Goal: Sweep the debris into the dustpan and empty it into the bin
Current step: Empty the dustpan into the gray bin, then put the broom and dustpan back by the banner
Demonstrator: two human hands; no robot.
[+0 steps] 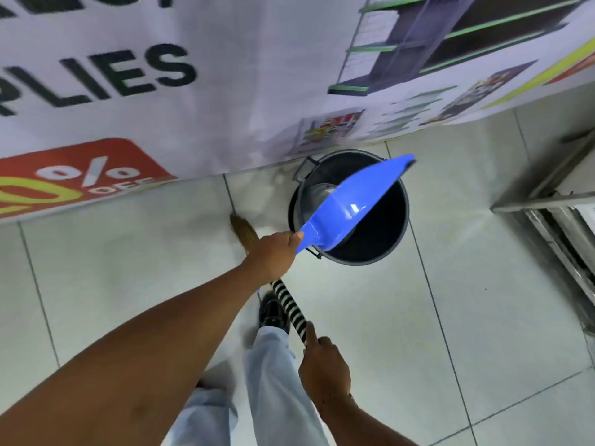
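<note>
My left hand (273, 252) grips the handle of a blue plastic dustpan (357, 201), held tilted over the open mouth of a black round bin (386, 249) on the tiled floor. The pan's front edge points up and away toward the wall. My right hand (323, 365) holds the black-and-white striped handle of a broom (289, 304). The broom's brown bristles (241, 230) rest on the floor left of the bin, partly hidden behind my left hand. I cannot tell what lies inside the bin.
A large printed banner (161, 91) covers the wall right behind the bin. A metal rack (547, 201) stands at the right edge. My shoe (272, 312) and pale trouser legs (273, 381) are below the bin on the grey tiled floor (467, 300).
</note>
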